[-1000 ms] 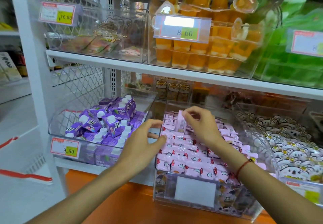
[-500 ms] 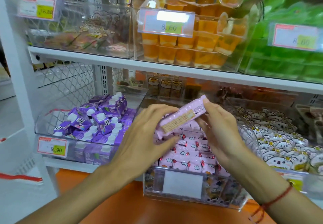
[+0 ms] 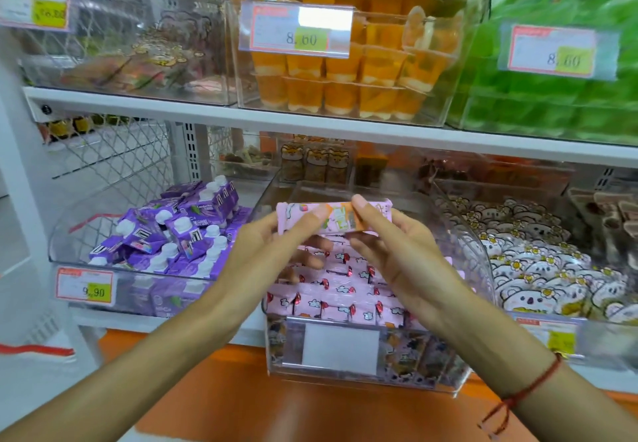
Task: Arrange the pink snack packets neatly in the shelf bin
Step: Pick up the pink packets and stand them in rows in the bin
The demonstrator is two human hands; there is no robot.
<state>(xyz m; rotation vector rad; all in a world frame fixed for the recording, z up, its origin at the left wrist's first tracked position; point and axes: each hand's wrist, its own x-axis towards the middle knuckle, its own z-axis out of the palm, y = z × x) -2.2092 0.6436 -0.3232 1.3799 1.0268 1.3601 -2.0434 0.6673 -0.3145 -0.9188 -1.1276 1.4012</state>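
— What are the hands doing?

— Both hold one pink packet (image 3: 334,218) level above the bin (image 3: 348,377). The left hand (image 3: 272,258) pinches its left part, thumb on the front face, fingers curled behind. The right hand (image 3: 397,251) pinches the right part the same way, thumb tip pressed on the orange print.

— What is the packet like?

— A long, flat rectangle of glossy film with crimped ends, pale pink with small cartoon figures and an orange patch.

— And the bin?

— Clear hard plastic, with a curved right wall and a straight front that carries a blank white label (image 3: 340,348). Inside, more pink packets (image 3: 331,289) lie in overlapping rows, soft and shiny, each printed with white clouds and red marks. The held packet hangs over the back half of those rows, not touching them.

— What lies around it?

— To the left, a clear bin of purple cartons (image 3: 172,234) with round white caps, heaped loosely. To the right, a bin of pale wrapped sweets (image 3: 538,269) printed with bear faces. Above, on a white shelf (image 3: 310,124), orange jelly cups (image 3: 345,75) are stacked behind a price tag (image 3: 297,29); green bags (image 3: 552,44) sit beside them, blurred. A red string bracelet (image 3: 524,393) circles the right wrist. An orange ledge (image 3: 276,407), smooth and glossy, runs below the bins.
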